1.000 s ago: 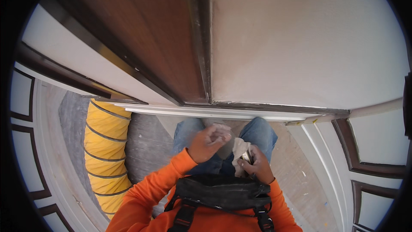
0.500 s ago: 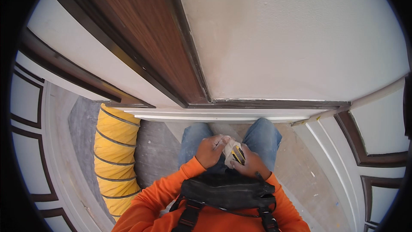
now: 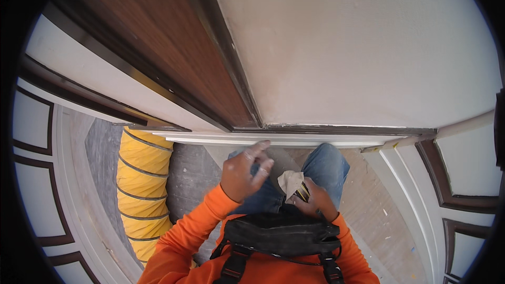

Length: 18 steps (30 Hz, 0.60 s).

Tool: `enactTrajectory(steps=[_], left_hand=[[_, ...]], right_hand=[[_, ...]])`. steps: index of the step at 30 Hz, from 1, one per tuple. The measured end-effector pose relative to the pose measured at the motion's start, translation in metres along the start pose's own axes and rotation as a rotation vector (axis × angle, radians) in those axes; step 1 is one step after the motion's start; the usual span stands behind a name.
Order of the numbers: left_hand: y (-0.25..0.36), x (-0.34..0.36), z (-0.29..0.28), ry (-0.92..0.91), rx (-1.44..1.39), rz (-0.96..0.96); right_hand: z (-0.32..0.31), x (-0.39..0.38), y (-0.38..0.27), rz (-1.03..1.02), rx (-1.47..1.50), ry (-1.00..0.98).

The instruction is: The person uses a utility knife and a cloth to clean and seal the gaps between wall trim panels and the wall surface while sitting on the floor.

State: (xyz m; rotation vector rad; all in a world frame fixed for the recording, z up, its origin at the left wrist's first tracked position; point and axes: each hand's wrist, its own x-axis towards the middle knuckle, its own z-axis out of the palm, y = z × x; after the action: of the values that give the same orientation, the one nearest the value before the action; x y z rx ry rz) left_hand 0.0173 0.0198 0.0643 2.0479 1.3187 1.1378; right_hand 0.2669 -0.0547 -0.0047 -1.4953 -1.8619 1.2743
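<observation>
My left hand (image 3: 244, 173) is raised over my knees, fingers apart and holding nothing, just below the white baseboard in view. My right hand (image 3: 310, 200) grips a small yellow-and-black tool (image 3: 301, 192) with a crumpled pale cloth or paper (image 3: 289, 181) at its upper end; the tool's exact kind is unclear. Both hands have whitish dust on them. A black bag (image 3: 276, 234) sits across my front over an orange top, and my jeans (image 3: 329, 165) show at the knees.
Ahead rises a wall with a brown wood panel (image 3: 158, 37), dark trim, a white surface (image 3: 347, 47) and a baseboard (image 3: 273, 140). A ribbed yellow duct (image 3: 142, 189) lies on the floor (image 3: 189, 173) at left. Panelled white walls (image 3: 463, 163) curve at both sides.
My left hand reached the pale wad in my right hand half a second ago, then moved up and left, away from it. My right hand still holds the tool and wad.
</observation>
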Motion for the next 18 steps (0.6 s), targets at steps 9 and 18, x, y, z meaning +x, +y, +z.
enactTrajectory(steps=[9,18], left_hand=[[0.057,0.019,-0.006,-0.167,0.321,-0.154],[0.047,0.011,0.011,-0.297,0.03,-0.102]], right_hand=[[0.0,-0.007,-0.013,0.093,0.095,0.008],[-0.011,-0.011,-0.015,-0.153,0.114,0.144]])
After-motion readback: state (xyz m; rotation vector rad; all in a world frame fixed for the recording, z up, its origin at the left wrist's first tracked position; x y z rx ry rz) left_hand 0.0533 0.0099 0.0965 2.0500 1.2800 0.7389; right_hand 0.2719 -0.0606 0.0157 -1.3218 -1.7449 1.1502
